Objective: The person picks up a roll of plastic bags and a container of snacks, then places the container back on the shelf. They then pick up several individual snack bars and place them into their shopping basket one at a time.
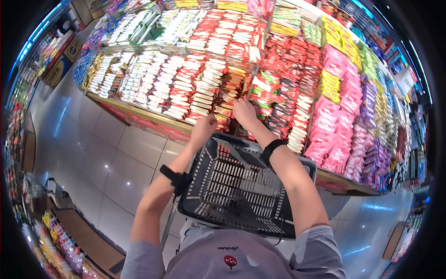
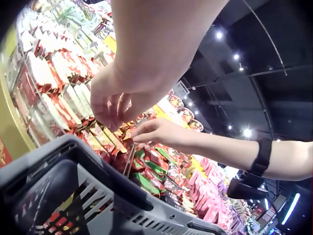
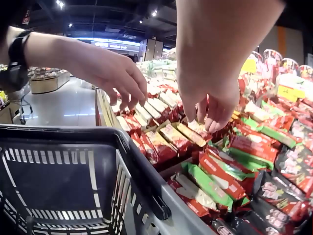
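My right hand point(image 3: 210, 105) reaches down into the snack display, its fingertips right at the upright yellow-and-red packets point(image 3: 173, 137); I cannot tell whether it pinches one. Loosely bent fingers show on my left hand point(image 2: 110, 98), which hovers above the front row of the same section, with nothing seen in its grasp. In the head view, the left hand point(image 1: 204, 128) is nearer the display's front edge than the right hand point(image 1: 244, 111). Green-and-red packets point(image 3: 210, 186) lie beside the right hand, past a divider. White-and-red packets point(image 1: 204, 93) stand by the left.
A dark grey shopping basket point(image 1: 186, 204) with slotted walls stands between my body and the display. Pink packets point(image 1: 330, 125) fill sections farther right. The display's gold-coloured front edge point(image 1: 139, 109) runs along the tiled floor point(image 1: 111, 162). Another shelf point(image 1: 79, 232) stands behind on the left.
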Demonstrator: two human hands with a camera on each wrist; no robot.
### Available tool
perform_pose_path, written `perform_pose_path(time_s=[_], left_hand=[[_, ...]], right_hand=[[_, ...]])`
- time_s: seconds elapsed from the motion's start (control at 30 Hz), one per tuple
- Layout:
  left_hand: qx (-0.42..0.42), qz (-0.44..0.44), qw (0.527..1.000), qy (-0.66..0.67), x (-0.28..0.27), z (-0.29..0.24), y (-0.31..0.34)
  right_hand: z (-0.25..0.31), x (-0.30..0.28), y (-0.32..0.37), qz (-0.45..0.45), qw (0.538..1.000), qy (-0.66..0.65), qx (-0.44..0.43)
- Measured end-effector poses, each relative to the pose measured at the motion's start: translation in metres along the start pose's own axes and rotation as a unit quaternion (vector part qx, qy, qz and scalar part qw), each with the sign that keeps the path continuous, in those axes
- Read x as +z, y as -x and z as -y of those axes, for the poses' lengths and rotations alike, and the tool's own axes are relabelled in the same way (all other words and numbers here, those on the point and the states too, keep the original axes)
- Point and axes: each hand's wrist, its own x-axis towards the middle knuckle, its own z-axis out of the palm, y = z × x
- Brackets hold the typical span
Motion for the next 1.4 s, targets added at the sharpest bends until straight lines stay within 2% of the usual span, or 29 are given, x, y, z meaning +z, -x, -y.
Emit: perform_pose_path(time_s=[0.07,0.1,0.17,0.3,0.33,0.4,0.47,0.5,0.53,0.57,0.63,0.67,0.77,0.87,0.97,1.0,1.1,1.13,1.27,1.4], left_hand=[[0.016,0.005,1.0,-0.001,0.007,-0.001,0.011],[-0.017,0.015,1.0,0.013,0.006,-0.009,0.014],[0.014,0.017,1.0,0.004,0.015,-0.001,0.015],[-0.017,0.027,0.998,0.056,0.014,-0.01,0.009],[-0.053,0.067,0.991,0.101,0.011,-0.013,0.007],[-0.135,0.081,0.96,0.233,0.01,-0.013,0.004],[-0.198,0.1,0.917,0.332,0.007,-0.013,0.001],[-0.207,0.071,0.903,0.37,0.009,-0.015,0.0],[-0.216,0.042,0.886,0.408,0.012,-0.018,0.0],[-0.224,0.014,0.866,0.446,0.015,-0.02,-0.001],[-0.259,0.019,0.837,0.482,0.018,-0.024,-0.001],[-0.268,0.021,0.826,0.496,0.022,-0.018,-0.001],[-0.296,0.011,0.809,0.507,0.025,-0.01,0.006],[-0.323,-0.011,0.811,0.487,0.019,-0.009,0.014],[-0.31,-0.038,0.807,0.501,0.008,-0.011,0.019],[-0.305,-0.048,0.802,0.511,0.006,-0.01,0.019],[-0.306,-0.037,0.785,0.537,-0.003,-0.008,0.024],[-0.31,-0.047,0.778,0.544,-0.005,-0.011,0.025],[-0.317,-0.024,0.752,0.577,-0.005,-0.004,0.023],[-0.254,-0.008,0.755,0.605,0.003,-0.011,0.024]], right_hand=[[-0.008,0.023,-0.007,-0.05,0.998,0.036,-0.033],[-0.009,0.03,-0.01,-0.075,0.995,0.052,-0.047],[-0.014,0.044,-0.014,-0.063,0.993,0.075,-0.059],[-0.018,0.049,-0.021,-0.078,0.986,0.122,-0.086],[-0.018,0.048,-0.021,-0.077,0.985,0.124,-0.092],[-0.018,0.04,-0.018,-0.085,0.984,0.121,-0.099],[-0.008,0.023,-0.009,-0.105,0.992,0.03,-0.063],[-0.002,0.012,-0.002,-0.114,0.992,-0.014,-0.045],[0.007,0.002,0.005,-0.058,0.992,-0.105,0.029],[0.009,-0.002,0.011,-0.008,0.978,-0.198,0.059],[0.016,-0.007,0.023,0.021,0.965,-0.259,0.02],[0.019,-0.008,0.031,0.013,0.96,-0.279,-0.03],[0.024,-0.02,0.034,0.098,0.914,-0.392,0.032],[0.009,-0.001,0.017,0.005,0.947,-0.317,0.058],[0.008,0.022,0.007,-0.082,0.989,-0.114,-0.037],[0.011,0.024,0.006,-0.064,0.993,-0.076,-0.066],[0.013,0.053,-0.003,-0.06,0.996,-0.02,-0.057],[0.015,0.055,-0.006,-0.05,0.998,-0.014,-0.045],[0.009,0.042,-0.006,-0.064,0.994,0.003,-0.087],[0.015,0.015,0.007,-0.087,0.994,-0.047,-0.047]])
